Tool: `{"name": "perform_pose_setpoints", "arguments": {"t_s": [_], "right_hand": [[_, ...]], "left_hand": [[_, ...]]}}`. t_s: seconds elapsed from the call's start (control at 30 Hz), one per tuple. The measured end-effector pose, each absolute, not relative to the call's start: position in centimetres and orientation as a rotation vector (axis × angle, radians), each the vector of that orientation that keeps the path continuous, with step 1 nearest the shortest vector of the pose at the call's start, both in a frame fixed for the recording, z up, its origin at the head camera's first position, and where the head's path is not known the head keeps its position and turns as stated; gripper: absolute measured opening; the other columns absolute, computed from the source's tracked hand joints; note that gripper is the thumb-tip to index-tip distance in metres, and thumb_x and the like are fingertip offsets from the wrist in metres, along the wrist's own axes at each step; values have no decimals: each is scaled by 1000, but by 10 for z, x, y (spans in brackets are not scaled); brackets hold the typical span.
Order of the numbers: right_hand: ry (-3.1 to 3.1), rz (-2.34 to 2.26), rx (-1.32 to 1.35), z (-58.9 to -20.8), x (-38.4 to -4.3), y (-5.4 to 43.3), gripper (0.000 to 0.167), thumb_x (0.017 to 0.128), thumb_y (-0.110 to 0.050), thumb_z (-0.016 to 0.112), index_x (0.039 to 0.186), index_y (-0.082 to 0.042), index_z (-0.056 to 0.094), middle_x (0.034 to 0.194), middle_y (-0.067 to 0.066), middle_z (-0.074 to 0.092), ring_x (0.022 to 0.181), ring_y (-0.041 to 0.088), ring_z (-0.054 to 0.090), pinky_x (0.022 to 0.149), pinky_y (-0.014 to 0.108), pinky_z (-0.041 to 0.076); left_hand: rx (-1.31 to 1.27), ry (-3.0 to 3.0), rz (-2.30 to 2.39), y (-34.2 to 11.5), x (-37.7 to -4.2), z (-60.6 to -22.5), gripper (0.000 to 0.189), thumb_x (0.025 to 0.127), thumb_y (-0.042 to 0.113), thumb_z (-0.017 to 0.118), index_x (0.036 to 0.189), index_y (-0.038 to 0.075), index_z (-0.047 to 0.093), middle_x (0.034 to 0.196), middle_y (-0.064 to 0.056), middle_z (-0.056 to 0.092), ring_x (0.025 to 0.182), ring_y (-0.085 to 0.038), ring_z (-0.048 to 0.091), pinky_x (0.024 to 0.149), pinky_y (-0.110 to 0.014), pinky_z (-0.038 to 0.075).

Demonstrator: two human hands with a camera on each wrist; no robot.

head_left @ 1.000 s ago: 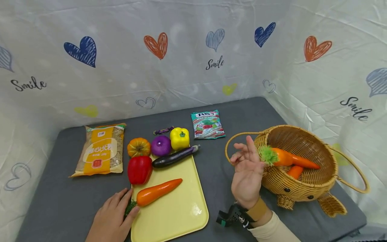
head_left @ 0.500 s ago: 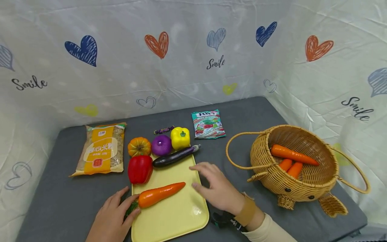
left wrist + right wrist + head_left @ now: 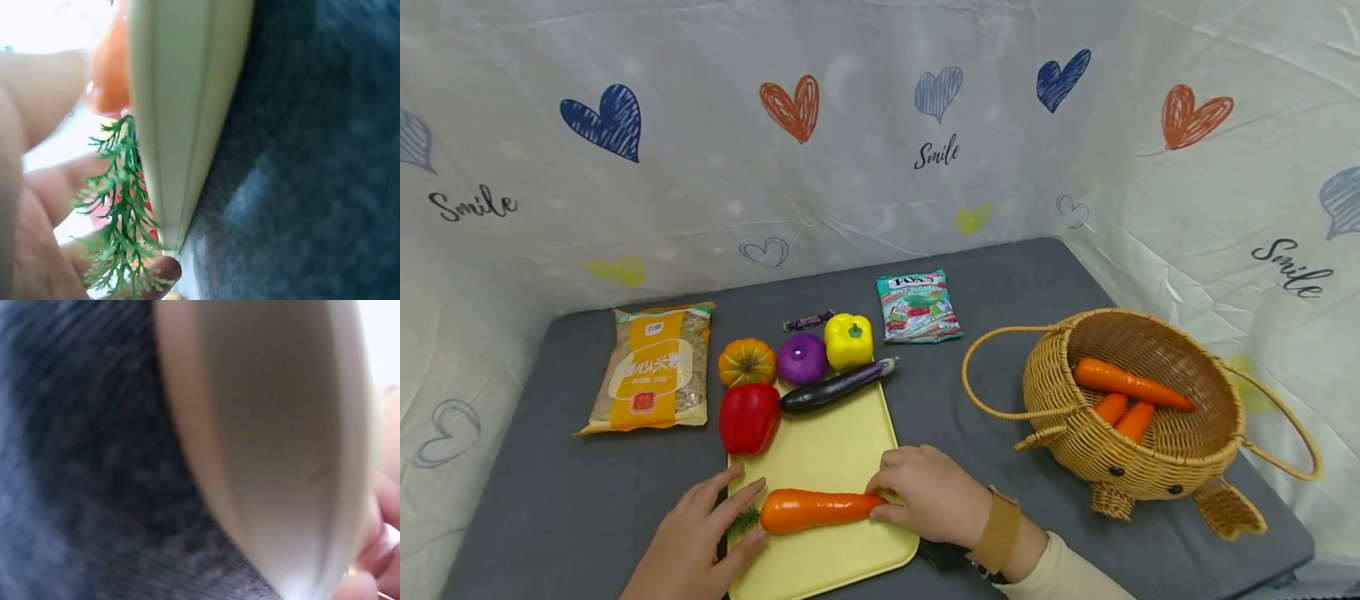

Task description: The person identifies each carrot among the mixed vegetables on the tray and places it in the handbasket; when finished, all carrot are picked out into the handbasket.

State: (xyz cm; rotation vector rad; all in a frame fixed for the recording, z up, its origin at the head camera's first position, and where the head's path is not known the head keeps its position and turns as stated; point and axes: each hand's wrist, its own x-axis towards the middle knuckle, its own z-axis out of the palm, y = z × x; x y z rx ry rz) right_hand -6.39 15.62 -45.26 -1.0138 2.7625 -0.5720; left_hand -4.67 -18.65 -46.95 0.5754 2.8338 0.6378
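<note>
An orange carrot [image 3: 816, 510] with a dark green leafy top [image 3: 122, 200] lies level across a yellow tray [image 3: 820, 567] in the head view. My right hand [image 3: 934, 498] pinches its pointed tip between thumb and fingers at the tray's right side. Around the leafy end, my left hand [image 3: 696, 537] is spread, index finger on the far side and thumb on the near side, both close to the carrot's thick end. In the left wrist view the leaves hang over the tray's edge between thumb and fingers. The right wrist view mostly shows the tray's side, with fingertips [image 3: 378, 550] beside it.
A red pepper [image 3: 749, 418], pumpkin [image 3: 747, 362], purple onion [image 3: 802, 359], yellow pepper [image 3: 848, 342] and eggplant [image 3: 838, 387] cluster at the tray's far end. A wicker basket [image 3: 1052, 375] holding carrots stands right. Behind are a food bag [image 3: 651, 367], wrapped candy [image 3: 808, 322] and candy bag [image 3: 919, 307].
My right hand has left the basket, where a green-topped carrot settled inside, and come to the tray to take the other carrot's tip. That carrot has turned level and shifted right.
</note>
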Motion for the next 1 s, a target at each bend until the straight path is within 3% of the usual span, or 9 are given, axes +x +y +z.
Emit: {"name": "perform_pose_setpoints", "arguments": {"t_s": [0.2, 0.37, 0.47, 0.57, 0.7, 0.9, 1.0], "right_hand": [[2902, -771, -799, -449, -65, 157, 14, 97, -31, 83, 106, -20, 82, 80, -18, 55, 67, -1, 48, 60, 21, 45], [2910, -1257, -426, -442, -68, 163, 15, 100, -24, 80, 111, -14, 80, 80, -12, 53, 65, 6, 49, 57, 23, 46], [2738, -1733, -317, -438, -68, 168, 15, 103, -16, 75, 116, -9, 77, 84, -2, 58, 68, 12, 51, 59, 23, 46], [2546, -2128, -339, -435, -68, 174, 19, 106, -6, 68, 123, 1, 72, 91, 6, 60, 74, 16, 53, 65, 23, 48], [2347, -2526, -359, -430, -66, 178, 21, 110, 1, 58, 129, 6, 64, 96, 5, 60, 81, 15, 52, 72, 24, 47], [2057, -3059, -405, -422, -69, 182, 23, 113, -19, 54, 128, -2, 59, 88, 3, 48, 71, 19, 39, 65, 31, 30], [1937, -3216, -402, -419, -71, 183, 34, 112, -31, 52, 130, -3, 55, 94, 5, 49, 69, 17, 38, 63, 26, 32]], "left_hand": [[558, 2927, 970, -188, -43, -470, 57, 116, 28, 50, 161, -5, 39, 150, -25, 54, 128, -49, 57, 97, -75, 48], [494, 2995, 1106, -188, -38, -471, 68, 117, 24, 46, 166, -9, 13, 156, -31, 38, 122, -47, 57, 91, -73, 51], [453, 3004, 1078, -187, -38, -471, 76, 116, 27, 49, 166, -10, 5, 157, -33, 32, 121, -49, 57, 90, -73, 52], [441, 2964, 1003, -186, -39, -470, 77, 115, 30, 52, 166, -9, 9, 156, -32, 34, 122, -48, 58, 92, -73, 53], [476, 2932, 956, -187, -40, -470, 75, 114, 32, 56, 165, -8, 18, 153, -32, 39, 121, -46, 59, 91, -72, 54], [521, 2949, 953, -188, -41, -473, 71, 112, 29, 59, 163, -7, 25, 149, -31, 45, 117, -43, 62, 88, -69, 56], [517, 2946, 930, -189, -41, -473, 72, 112, 31, 60, 163, -7, 27, 148, -30, 47, 116, -41, 62, 89, -68, 56]]}}
